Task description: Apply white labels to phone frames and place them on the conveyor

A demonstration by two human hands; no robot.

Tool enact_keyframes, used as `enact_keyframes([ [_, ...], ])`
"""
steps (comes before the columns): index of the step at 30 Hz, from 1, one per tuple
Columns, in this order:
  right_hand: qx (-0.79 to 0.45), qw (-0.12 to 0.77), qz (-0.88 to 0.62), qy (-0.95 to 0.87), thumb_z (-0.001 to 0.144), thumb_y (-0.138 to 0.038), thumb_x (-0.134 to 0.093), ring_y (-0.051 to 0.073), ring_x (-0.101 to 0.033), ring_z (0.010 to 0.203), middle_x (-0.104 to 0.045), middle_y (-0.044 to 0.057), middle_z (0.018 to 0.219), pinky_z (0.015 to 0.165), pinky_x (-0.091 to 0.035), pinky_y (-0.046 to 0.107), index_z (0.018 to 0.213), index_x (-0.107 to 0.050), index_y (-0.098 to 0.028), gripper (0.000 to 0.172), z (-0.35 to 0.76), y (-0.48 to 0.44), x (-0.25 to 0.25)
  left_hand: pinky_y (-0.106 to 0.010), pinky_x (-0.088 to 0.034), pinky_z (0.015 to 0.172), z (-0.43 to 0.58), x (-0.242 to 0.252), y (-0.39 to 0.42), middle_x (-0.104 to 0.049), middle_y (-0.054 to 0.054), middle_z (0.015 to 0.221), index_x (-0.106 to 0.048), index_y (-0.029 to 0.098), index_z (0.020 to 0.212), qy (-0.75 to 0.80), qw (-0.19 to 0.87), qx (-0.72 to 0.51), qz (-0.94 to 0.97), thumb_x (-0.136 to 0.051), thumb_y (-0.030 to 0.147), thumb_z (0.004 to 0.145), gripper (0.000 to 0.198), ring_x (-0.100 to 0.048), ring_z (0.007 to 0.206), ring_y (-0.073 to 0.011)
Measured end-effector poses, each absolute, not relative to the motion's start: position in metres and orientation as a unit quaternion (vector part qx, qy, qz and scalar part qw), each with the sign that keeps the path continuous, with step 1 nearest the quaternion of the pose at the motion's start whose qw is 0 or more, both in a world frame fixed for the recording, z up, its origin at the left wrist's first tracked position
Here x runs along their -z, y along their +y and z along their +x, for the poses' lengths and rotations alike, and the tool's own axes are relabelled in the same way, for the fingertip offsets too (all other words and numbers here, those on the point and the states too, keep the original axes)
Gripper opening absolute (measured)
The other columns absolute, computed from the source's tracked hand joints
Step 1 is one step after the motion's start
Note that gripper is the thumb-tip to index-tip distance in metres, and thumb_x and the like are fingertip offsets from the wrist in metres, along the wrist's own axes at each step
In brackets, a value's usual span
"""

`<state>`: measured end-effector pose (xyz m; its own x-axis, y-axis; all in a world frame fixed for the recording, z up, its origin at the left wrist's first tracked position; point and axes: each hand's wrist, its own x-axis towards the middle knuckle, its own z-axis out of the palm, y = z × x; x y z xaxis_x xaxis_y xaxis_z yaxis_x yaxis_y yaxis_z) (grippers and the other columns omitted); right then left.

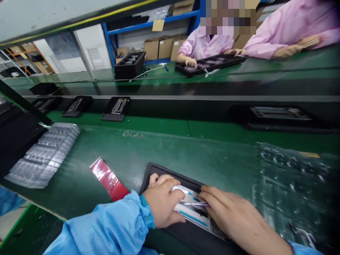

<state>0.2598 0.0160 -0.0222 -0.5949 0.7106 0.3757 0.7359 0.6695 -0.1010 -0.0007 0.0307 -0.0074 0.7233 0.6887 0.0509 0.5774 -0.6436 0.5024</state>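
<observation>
A phone housing [195,219] with a white face and blue strips lies in a black foam tray [150,173] in front of me. My left hand [164,202] grips the left end of the housing, its fingers curled at the edges and the thumb along the near side. From above the right part of the housing, my right hand [225,209] holds thin metal tweezers [195,203]. Their tip points left across the white face, close to the left index finger. The right palm hides part of the housing's right end.
A red film strip [110,180] lies left of the tray. Clear plastic trays stand at left [47,152] and right [289,191]. Beyond runs a lower line with black trays [117,109] bearing phone housings. Across it, a person in pink [204,46] handles a long compartment tray [212,63].
</observation>
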Motion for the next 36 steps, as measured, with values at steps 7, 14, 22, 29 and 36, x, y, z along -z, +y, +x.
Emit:
enact_keyframes([
  [7,0.019,0.155,-0.411,-0.898,0.096,-0.017,-0.045,0.020,-0.070,0.087,-0.070,0.010,0.109,0.075,-0.054,0.033,0.109,-0.065,-0.017,0.023,0.260,0.010,0.036,-0.056,-0.034,0.106,-0.001,-0.002,0.031,-0.055,-0.013,0.146,-0.059,0.021,0.124,0.350,0.243,-0.101,0.899,-0.076,0.051,0.083,0.053,-0.045,0.136,-0.0339],
  [14,-0.003,0.101,-0.428,-0.898,0.093,-0.011,-0.042,0.017,-0.064,0.073,-0.065,0.007,0.102,0.067,-0.049,0.032,0.107,-0.062,-0.019,0.025,0.252,0.013,0.023,-0.057,-0.035,0.106,0.001,0.002,0.030,-0.056,-0.016,0.144,-0.058,0.018,0.123,0.355,0.238,-0.111,0.897,-0.075,0.049,0.084,0.052,-0.045,0.136,-0.0354],
  [22,-0.004,0.108,-0.431,-0.896,0.096,-0.013,-0.041,0.016,-0.061,0.068,-0.063,0.005,0.096,0.063,-0.045,0.031,0.102,-0.059,-0.019,0.020,0.248,0.015,0.020,-0.059,-0.035,0.103,0.003,0.018,0.028,-0.058,-0.017,0.140,-0.052,0.019,0.125,0.356,0.241,-0.159,0.889,-0.077,0.047,0.081,0.058,-0.048,0.134,-0.0370],
  [29,0.026,0.168,-0.464,-0.869,0.102,-0.022,-0.043,0.018,-0.066,0.083,-0.067,0.007,0.104,0.075,-0.048,0.033,0.106,-0.061,-0.016,0.019,0.249,0.003,0.033,-0.059,-0.034,0.101,0.003,0.024,0.028,-0.060,-0.018,0.138,-0.049,0.019,0.123,0.354,0.247,-0.180,0.884,-0.079,0.042,0.078,0.058,-0.049,0.132,-0.0370],
  [36,0.085,0.189,-0.459,-0.864,0.101,-0.021,-0.048,0.023,-0.066,0.091,-0.070,0.010,0.109,0.082,-0.047,0.038,0.107,-0.066,-0.015,0.020,0.246,-0.006,0.037,-0.059,-0.033,0.101,0.004,0.024,0.026,-0.059,-0.018,0.139,-0.049,0.019,0.122,0.352,0.238,-0.183,0.887,-0.081,0.041,0.077,0.059,-0.049,0.133,-0.0370],
])
